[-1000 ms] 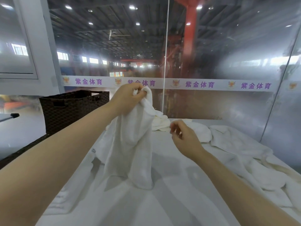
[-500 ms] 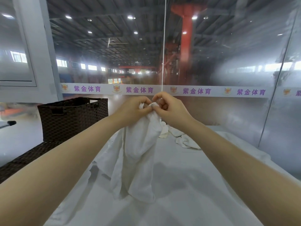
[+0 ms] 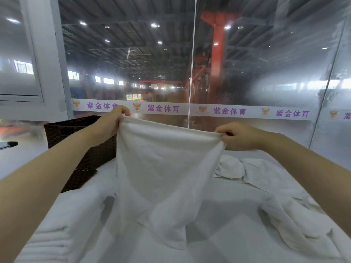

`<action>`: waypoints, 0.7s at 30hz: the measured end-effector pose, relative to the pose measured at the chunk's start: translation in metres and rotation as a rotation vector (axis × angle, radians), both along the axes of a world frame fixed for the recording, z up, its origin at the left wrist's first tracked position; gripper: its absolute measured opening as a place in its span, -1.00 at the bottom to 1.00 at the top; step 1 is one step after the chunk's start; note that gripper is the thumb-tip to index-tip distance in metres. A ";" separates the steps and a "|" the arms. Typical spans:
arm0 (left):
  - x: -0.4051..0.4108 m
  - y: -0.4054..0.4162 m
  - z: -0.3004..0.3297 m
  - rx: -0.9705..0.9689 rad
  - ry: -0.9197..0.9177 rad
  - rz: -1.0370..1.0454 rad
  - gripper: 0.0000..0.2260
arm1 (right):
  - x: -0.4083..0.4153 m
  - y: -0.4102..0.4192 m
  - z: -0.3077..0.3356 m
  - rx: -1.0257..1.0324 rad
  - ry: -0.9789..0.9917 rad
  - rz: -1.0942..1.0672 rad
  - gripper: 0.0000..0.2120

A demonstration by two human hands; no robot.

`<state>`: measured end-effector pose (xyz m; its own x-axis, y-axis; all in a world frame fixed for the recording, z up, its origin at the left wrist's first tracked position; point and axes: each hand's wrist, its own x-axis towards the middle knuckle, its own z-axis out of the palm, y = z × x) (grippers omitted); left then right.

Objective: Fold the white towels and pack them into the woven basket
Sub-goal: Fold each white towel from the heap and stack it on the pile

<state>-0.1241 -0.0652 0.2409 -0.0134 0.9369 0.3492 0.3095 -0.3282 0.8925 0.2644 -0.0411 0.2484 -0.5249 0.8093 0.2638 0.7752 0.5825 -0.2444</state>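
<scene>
Towel [image 3: 167, 168], white and soft-looking, hangs spread out above the white-covered table [image 3: 218, 234], its top edge stretched between both hands and sagging slightly in the middle. Left hand [image 3: 112, 124] pinches the upper left corner with curled fingers; right hand [image 3: 241, 136] pinches the upper right corner the same way. Its lower part narrows into loose folds whose tip touches the table. More white towels [image 3: 266, 173] lie crumpled to the right. A dark woven basket [image 3: 79, 133] stands at the left, behind the left arm.
</scene>
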 end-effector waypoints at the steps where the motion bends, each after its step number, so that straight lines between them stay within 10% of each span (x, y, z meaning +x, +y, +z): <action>1: -0.002 -0.003 0.001 -0.010 0.011 -0.032 -0.90 | 0.003 0.000 0.002 0.005 -0.016 0.006 -0.73; 7: -0.003 -0.006 0.009 0.029 0.099 -0.004 -0.82 | 0.018 -0.005 0.010 -0.084 -0.052 0.033 -0.68; 15: -0.023 -0.017 0.018 0.227 0.136 0.111 -0.91 | 0.002 -0.034 0.039 -0.201 0.698 0.426 -0.78; 21: -0.022 -0.014 0.019 0.271 0.428 0.235 -0.92 | -0.018 -0.033 0.041 -0.095 0.759 0.473 -0.61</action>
